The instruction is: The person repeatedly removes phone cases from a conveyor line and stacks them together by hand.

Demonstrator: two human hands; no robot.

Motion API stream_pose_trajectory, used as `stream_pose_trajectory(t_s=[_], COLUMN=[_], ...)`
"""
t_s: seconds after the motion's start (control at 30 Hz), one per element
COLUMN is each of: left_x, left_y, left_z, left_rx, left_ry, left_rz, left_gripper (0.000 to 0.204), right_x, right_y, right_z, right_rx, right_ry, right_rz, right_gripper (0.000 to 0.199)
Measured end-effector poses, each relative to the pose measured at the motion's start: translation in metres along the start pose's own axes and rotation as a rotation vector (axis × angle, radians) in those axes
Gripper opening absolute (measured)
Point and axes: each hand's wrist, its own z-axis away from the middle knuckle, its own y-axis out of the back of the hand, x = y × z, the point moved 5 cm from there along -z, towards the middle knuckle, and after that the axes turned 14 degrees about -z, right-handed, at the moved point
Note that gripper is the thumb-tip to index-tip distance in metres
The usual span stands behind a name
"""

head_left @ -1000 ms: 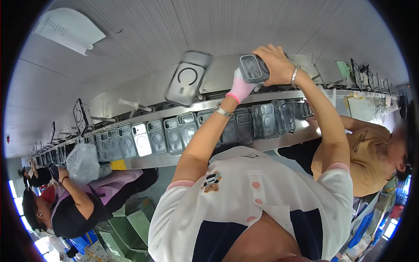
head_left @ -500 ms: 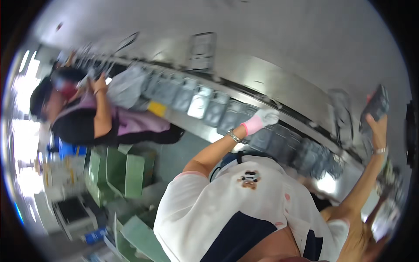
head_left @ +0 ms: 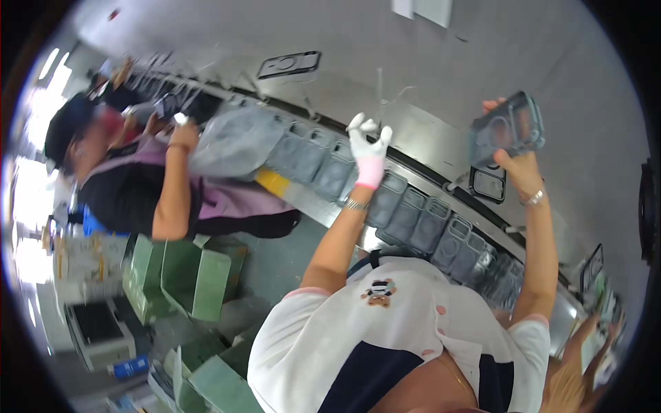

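One long row of grey phone cases [head_left: 413, 206] runs along the conveyor below both raised hands. The bare right hand [head_left: 513, 162] grips a clear phone case [head_left: 506, 131], tilted up, seemingly for inspection. The gloved left hand [head_left: 368, 144] pinches something too small to identify.

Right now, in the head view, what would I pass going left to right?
Co-worker in a dark cap → green bins → left hand in a white glove → right hand holding a clear phone case.
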Motion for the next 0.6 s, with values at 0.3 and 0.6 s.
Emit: stream_pose_trajectory(t_s=[0.3, 0.6], left_x=[0.014, 0.039], left_y=[-0.064, -0.125], left_z=[-0.014, 0.084], left_rx=[-0.633, -0.95], left_ry=[0.085, 0.027], left_rz=[0.239, 0.241], left_gripper=[0.034, 0.016], right_x=[0.014, 0.001], right_y=[0.063, 0.1], right_z=[0.008, 0.129], right_rx=[0.055, 0.168], right_ry=[-0.061, -0.139], right_rz=[0.24, -0.014], right_gripper=[0.09, 0.096])
